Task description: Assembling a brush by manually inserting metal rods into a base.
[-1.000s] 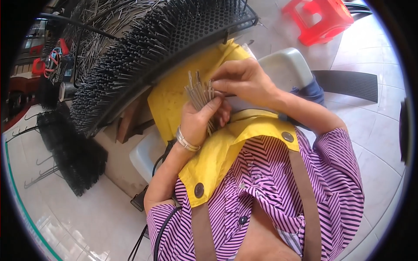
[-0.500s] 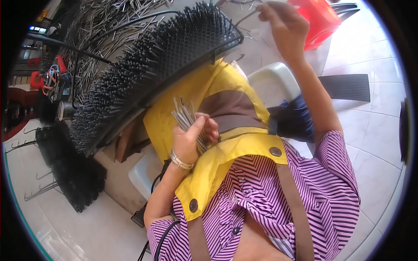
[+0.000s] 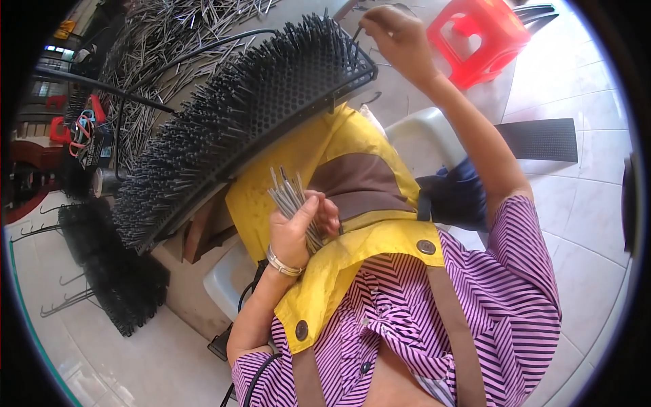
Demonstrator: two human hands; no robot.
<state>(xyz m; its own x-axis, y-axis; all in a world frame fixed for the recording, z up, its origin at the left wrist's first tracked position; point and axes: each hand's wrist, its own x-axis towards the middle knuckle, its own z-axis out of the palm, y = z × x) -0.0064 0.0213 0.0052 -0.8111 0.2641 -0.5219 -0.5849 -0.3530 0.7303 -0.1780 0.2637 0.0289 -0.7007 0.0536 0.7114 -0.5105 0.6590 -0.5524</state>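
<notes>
In my left hand (image 3: 296,227), close to my lap, I grip a bundle of thin grey metal rods (image 3: 287,192), their tops fanning out above the thumb. A long black perforated rack (image 3: 271,112) slants across in front of me, and many dark upright rods fill its holes. At its far right end my right hand (image 3: 399,35) pinches a single thin rod (image 3: 355,35), whose lower end is down among the holes there. Bare holes show along the rack's near side.
A large pile of loose metal rods (image 3: 159,51) lies behind the rack. Off to the right are a red plastic stool (image 3: 495,64) and a dark textured mat (image 3: 542,139). Black racks with hooks (image 3: 115,271) lie at left. A yellow apron (image 3: 271,197) covers my lap.
My right hand has moved left to the rack's end, bringing the pinched rod from beside the rack to upright at its holes. My left hand keeps its bundle in place.
</notes>
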